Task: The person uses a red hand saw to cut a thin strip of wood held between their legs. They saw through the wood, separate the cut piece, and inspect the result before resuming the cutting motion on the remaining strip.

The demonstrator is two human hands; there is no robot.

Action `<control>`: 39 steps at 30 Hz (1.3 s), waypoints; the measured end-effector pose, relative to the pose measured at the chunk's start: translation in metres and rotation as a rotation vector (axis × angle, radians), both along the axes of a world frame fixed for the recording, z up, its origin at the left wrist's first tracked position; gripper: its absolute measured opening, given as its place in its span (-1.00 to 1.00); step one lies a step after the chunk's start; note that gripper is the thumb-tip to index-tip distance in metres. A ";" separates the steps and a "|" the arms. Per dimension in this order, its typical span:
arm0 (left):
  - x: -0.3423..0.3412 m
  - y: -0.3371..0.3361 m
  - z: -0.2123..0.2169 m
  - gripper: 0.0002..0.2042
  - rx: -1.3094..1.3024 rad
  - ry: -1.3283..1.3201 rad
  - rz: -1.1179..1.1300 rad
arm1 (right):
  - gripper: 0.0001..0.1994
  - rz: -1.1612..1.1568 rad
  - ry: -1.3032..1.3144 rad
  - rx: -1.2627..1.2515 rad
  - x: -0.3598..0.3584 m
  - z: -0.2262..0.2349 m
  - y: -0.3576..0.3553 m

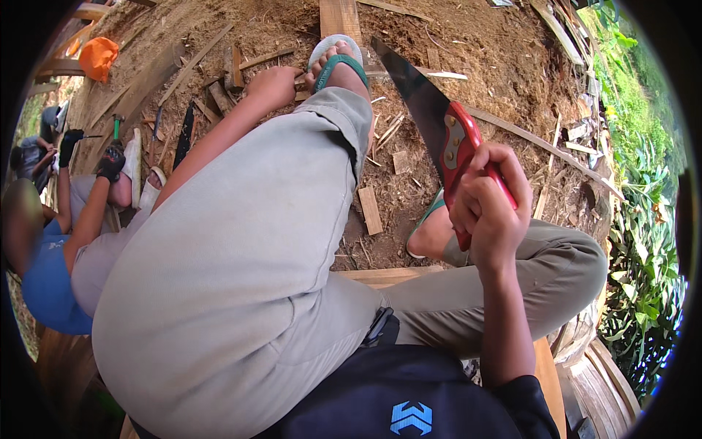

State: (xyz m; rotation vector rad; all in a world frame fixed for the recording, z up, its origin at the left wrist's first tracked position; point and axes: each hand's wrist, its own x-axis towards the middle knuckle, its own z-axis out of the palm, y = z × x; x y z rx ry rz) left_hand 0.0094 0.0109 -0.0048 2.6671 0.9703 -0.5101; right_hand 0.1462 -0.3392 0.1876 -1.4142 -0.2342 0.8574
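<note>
Above, your right hand (486, 201) grips the red-handled saw (431, 117), blade toward 11 o'clock; your left hand (272, 84) is curled over wood scraps (227, 80) at 12 o'clock.

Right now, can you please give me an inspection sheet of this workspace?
Surface: bare ground covered with sawdust.
Job's things: hand saw with red handle, blade pointing away; plank under the sandalled foot.
Clutter: wood offcuts and strips scattered about; orange cloth at far left.
Hands: right hand grips the saw handle; left hand rests by the foot.
Cables: nothing seen.
Surroundings: green plants on the right; another person crouching on the left.
</note>
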 end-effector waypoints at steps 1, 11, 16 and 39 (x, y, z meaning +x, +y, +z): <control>-0.005 0.000 0.002 -0.58 0.009 0.019 0.017 | -0.90 0.032 -0.009 -0.007 -0.005 0.007 -0.011; 0.003 -0.005 0.006 -0.53 0.005 0.055 0.030 | -0.83 -0.145 -0.159 -0.046 -0.001 0.054 -0.014; 0.003 -0.007 0.009 -0.54 0.008 0.052 0.055 | -0.84 -0.062 -0.191 -0.052 0.005 0.055 -0.008; 0.003 -0.009 0.010 -0.54 0.009 0.043 0.057 | -0.87 0.094 -0.120 -0.258 -0.026 0.091 -0.034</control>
